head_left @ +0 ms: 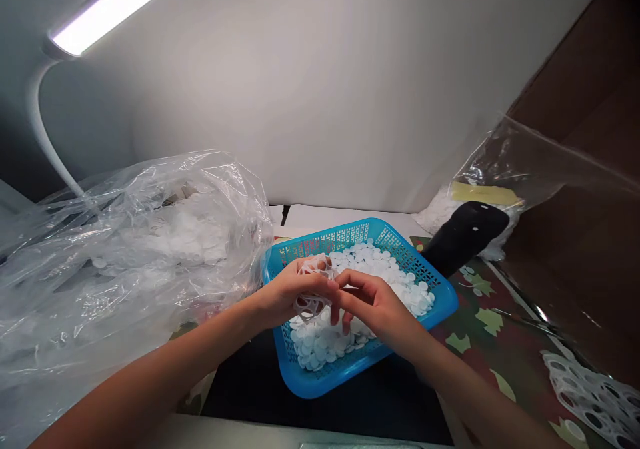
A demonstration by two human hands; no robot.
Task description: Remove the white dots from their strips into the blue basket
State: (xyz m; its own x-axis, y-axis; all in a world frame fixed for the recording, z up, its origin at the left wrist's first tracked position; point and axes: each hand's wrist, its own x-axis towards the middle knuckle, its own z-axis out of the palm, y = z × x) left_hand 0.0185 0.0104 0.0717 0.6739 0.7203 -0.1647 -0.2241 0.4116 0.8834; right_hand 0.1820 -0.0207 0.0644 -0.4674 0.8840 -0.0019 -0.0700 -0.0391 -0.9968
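Observation:
Over a blue plastic basket [367, 362] full of small white discs [320, 346], my two hands meet at the fingertips. My left hand [295, 288] is closed around a crumpled bunch of white perforated scrap [310, 306], with loops sticking out above and below the fingers. My right hand [373, 302] has its thumb and index finger pinched together against the left thumb tip, and its other fingers curl over the discs. What sits in that pinch is hidden or too small to name.
A large clear plastic bag [240, 189] of white pieces fills the left side, under a lit lamp [115, 9]. Behind the basket at right lie a black object [465, 232] and another clear bag [495, 149]. A white sheet with round holes [590, 396] lies at lower right.

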